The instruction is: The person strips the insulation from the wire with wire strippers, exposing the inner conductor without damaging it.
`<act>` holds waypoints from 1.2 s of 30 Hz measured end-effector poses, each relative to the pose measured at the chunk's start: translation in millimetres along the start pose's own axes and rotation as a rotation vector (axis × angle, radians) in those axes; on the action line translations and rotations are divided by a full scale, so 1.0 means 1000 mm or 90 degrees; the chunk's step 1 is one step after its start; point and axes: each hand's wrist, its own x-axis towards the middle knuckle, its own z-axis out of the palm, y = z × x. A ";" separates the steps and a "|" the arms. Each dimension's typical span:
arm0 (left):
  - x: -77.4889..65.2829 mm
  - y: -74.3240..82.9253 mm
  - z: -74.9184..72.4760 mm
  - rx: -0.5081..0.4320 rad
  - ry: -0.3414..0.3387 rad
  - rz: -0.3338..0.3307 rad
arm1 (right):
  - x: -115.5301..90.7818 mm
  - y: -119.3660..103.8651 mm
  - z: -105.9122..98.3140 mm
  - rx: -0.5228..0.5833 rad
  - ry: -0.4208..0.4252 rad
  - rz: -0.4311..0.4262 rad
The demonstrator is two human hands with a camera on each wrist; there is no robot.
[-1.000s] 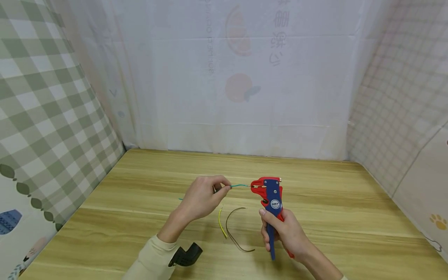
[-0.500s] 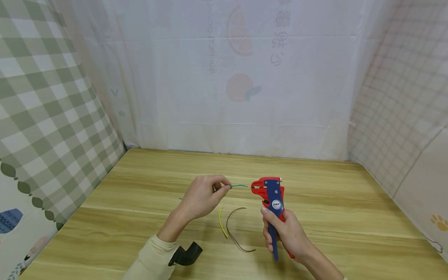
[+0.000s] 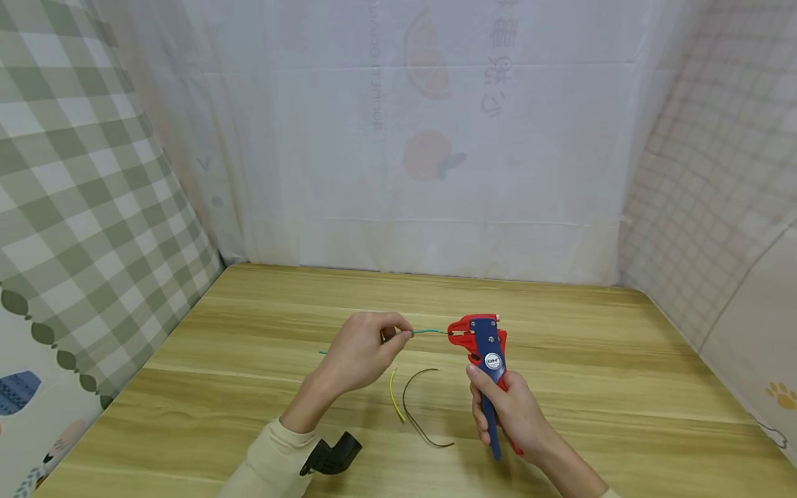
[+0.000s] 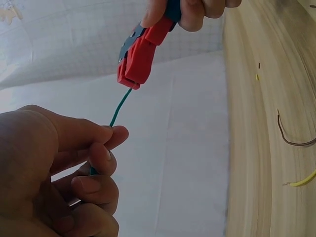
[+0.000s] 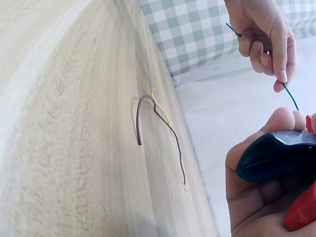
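Between thumb and fingertips, my left hand (image 3: 367,349) pinches a thin green wire (image 3: 428,330). One end of the wire reaches right to the jaws of a wire stripper; its other end pokes out behind the hand. My right hand (image 3: 510,408) grips the red and blue wire stripper (image 3: 488,346) by its handles, head up and nose turned left. In the left wrist view the green wire (image 4: 120,107) runs up to the tip of the red stripper head (image 4: 138,61). The right wrist view shows the blue handle (image 5: 271,158) inside the curled right hand.
A short yellow wire (image 3: 394,398) and a longer curved brown wire (image 3: 412,415) lie on the wooden table (image 3: 249,387) below the hands. Small brown and yellow scraps (image 4: 257,77) lie further off. A black camera mount (image 3: 333,454) sits on the left sleeve. Cloth walls surround the table.
The stripper's handles have swung slightly to the right while its nose stays at the wire's end. The left hand and the green wire have hardly moved.
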 end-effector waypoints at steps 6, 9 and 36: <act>0.001 -0.005 -0.001 -0.028 0.007 0.003 | 0.000 0.001 0.001 -0.009 -0.001 -0.014; 0.002 -0.010 -0.002 -0.051 0.007 -0.001 | -0.001 -0.001 0.003 -0.019 -0.009 -0.037; 0.002 -0.014 -0.009 -0.108 -0.011 -0.040 | -0.002 -0.002 0.006 0.017 -0.036 -0.045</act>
